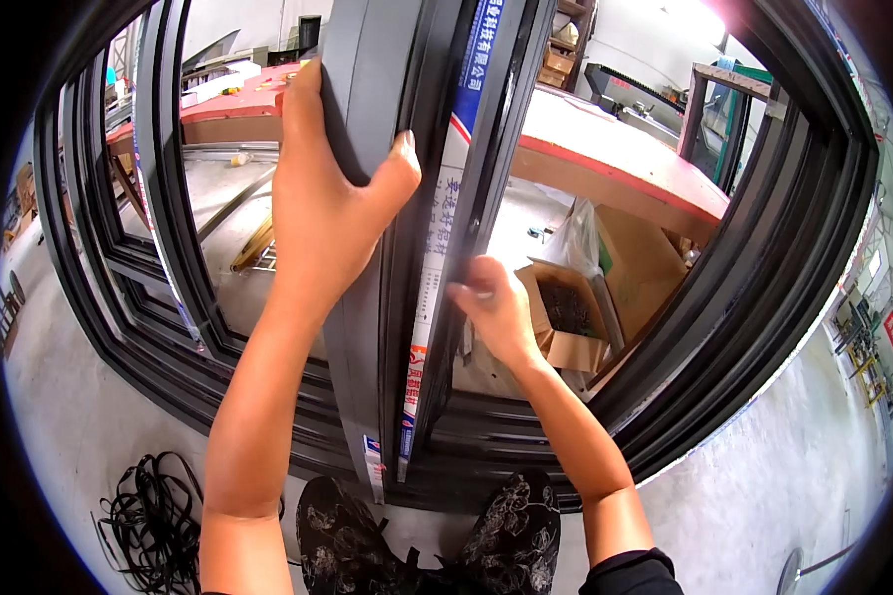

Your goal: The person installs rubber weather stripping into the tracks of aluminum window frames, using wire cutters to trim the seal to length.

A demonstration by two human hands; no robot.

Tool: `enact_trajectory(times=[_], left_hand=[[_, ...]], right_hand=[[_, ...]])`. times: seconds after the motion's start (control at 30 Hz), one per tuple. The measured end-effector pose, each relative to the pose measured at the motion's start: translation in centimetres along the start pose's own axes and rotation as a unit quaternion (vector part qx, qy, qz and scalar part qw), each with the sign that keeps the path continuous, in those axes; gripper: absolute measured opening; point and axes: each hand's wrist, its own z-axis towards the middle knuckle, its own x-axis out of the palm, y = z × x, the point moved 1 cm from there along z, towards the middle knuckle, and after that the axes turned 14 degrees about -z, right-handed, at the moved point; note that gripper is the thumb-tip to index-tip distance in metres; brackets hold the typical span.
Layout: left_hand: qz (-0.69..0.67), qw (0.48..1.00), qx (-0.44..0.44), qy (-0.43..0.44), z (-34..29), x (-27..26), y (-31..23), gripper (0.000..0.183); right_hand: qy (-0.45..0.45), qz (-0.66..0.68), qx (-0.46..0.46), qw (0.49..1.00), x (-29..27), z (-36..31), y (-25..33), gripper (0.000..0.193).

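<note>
A large dark window frame [809,213] stands upright in front of me. Down its middle runs a grey metal profile [372,94], beside a post partly covered by white and blue protective film [445,218]. My left hand [318,218] is wrapped round the grey profile, with the thumb across its front and the fingers along its left side. Lower down, at the right side of the filmed post, is my right hand [501,309]. Its fingers are bent and smeared by motion, so whether it touches the post or holds anything is unclear.
Behind the frame are red-topped workbenches [620,149], an opened cardboard box [575,352] with dark pieces inside, and a clear plastic bag [577,243]. A tangle of black strapping [154,521] lies on the floor at lower left. My legs are close to the frame's bottom rail.
</note>
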Motion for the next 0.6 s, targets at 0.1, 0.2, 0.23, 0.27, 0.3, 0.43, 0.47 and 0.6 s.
enact_trajectory(times=[0.1,0.2,0.23,0.27,0.3,0.43,0.47,0.6], left_hand=[[-0.02,1.0,-0.009,0.001,0.0,0.0,0.0,0.071],[-0.01,1.0,-0.029,0.005,-0.1,0.0,0.1,0.071],[-0.008,1.0,-0.023,0.005,-0.1,0.0,0.1,0.072],[-0.003,1.0,-0.013,0.005,0.0,0.0,0.1,0.072],[0.002,1.0,-0.005,0.005,0.0,0.0,0.1,0.073],[-0.002,0.999,-0.033,0.006,0.0,-0.1,0.1,0.075],[-0.013,0.999,-0.042,0.011,-0.1,-0.1,0.1,0.076],[-0.011,1.0,-0.016,0.013,0.0,-0.1,0.1,0.076]], right_hand=[[-0.01,-0.005,0.018,1.0,-0.1,0.1,0.7,0.029],[0.014,-0.029,0.04,0.999,-0.3,0.5,0.8,0.03],[0.026,-0.041,0.057,0.997,-0.3,0.8,0.8,0.03],[0.001,-0.032,0.022,0.999,-0.4,1.1,0.8,0.029],[-0.019,-0.026,0.003,0.999,-0.4,1.2,0.9,0.029],[-0.039,-0.039,-0.013,0.998,-0.5,1.2,1.1,0.028],[-0.035,-0.046,0.001,0.998,-0.5,1.2,1.1,0.028],[-0.066,-0.029,-0.022,0.997,-0.7,1.5,1.5,0.029]])
